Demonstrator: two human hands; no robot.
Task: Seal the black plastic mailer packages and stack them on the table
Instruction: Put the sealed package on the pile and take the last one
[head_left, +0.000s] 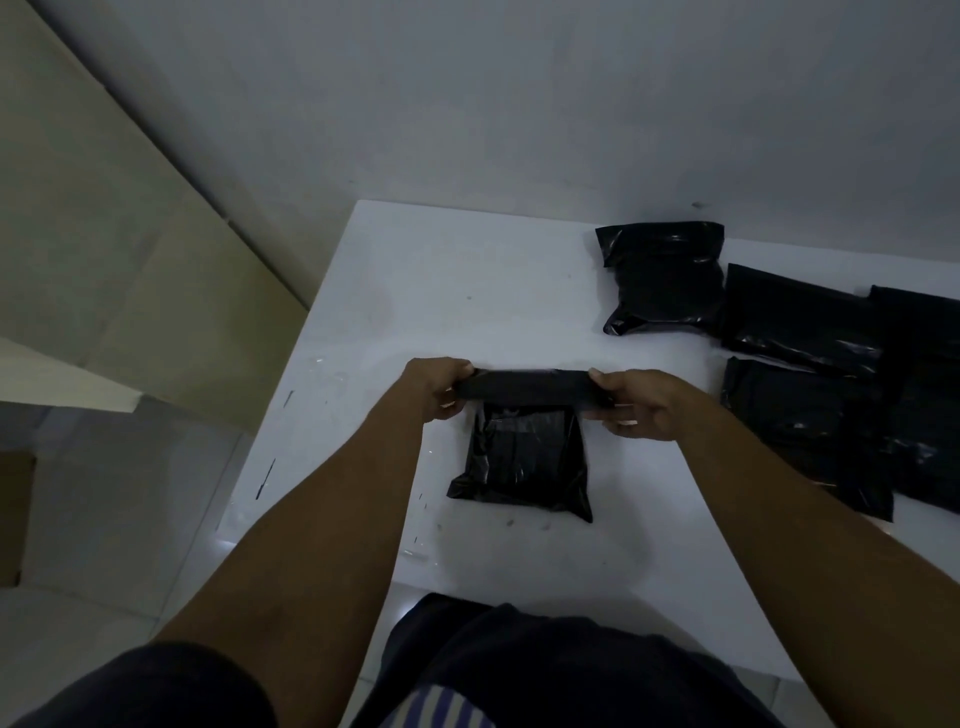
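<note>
White table (467, 270), left hand (439, 389) and right hand (639, 405) pinching mailer flap (530, 387), other mailers (665, 280) right, cardboard (104, 234) left.

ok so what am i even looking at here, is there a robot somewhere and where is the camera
There is no robot here. The single picture comes from a wide-angle camera worn on a person's head, looking forward and down, so the two bare arms reaching in from the bottom are that person's own. The left hand and the right hand each grip one end of the top flap of a black mailer, which lies on a white table. The flap looks folded over, as if it is being sealed. Further right on the table lie more black mailers: a far package near the wall and a group of packages that seem to overlap at the right edge. The picture is dim, so I cannot tell whether those are sealed.
</note>
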